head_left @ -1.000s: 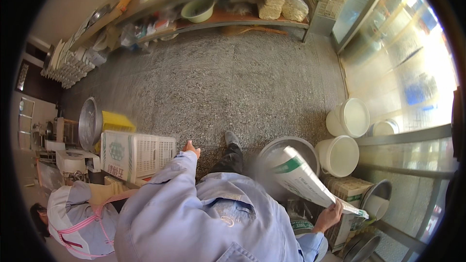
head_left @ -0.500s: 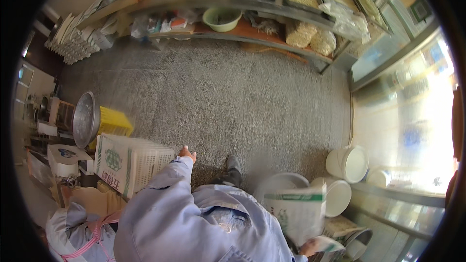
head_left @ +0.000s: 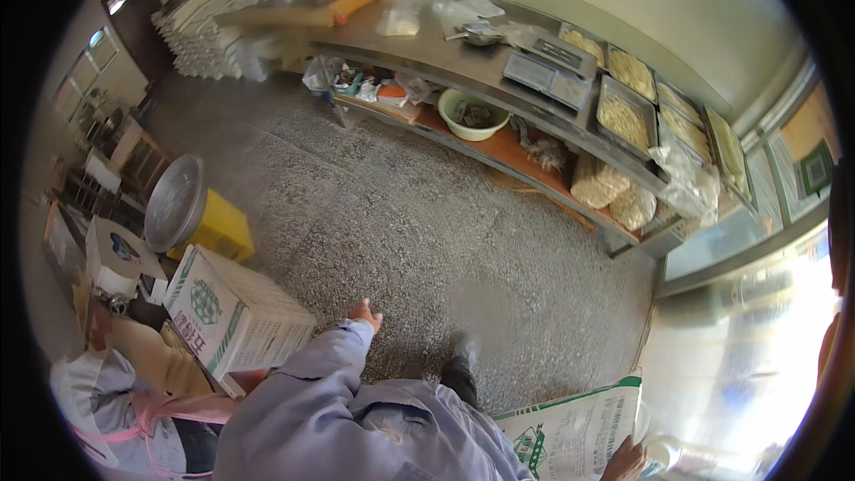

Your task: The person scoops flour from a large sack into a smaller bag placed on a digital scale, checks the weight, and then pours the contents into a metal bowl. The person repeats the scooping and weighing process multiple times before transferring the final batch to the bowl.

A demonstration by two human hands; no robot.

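Down at the lower right, my right hand (head_left: 626, 460) grips the edge of a white cardboard box (head_left: 574, 432) with green print and a green border. The box is tilted beside my body, and its lower part runs out of view. In front of me, at the end of the grey-blue sleeve, my left hand (head_left: 365, 313) hangs over the speckled floor with fingers slightly apart and nothing in them. Nearest to that hand, on its left, stands another white box (head_left: 240, 316) with green print.
A metal basin (head_left: 175, 205) leans on a yellow crate (head_left: 218, 227) at left. Ahead runs a long table (head_left: 427, 53) bearing trays of pale food (head_left: 623, 116), with a green bowl (head_left: 472, 116) on its lower shelf. White panels (head_left: 209, 40) are stacked far left. A bright window closes the right side.
The view has turned and tilted, bringing more of the table into sight. The box in my right hand now covers most of the buckets at right. My foot has shifted.
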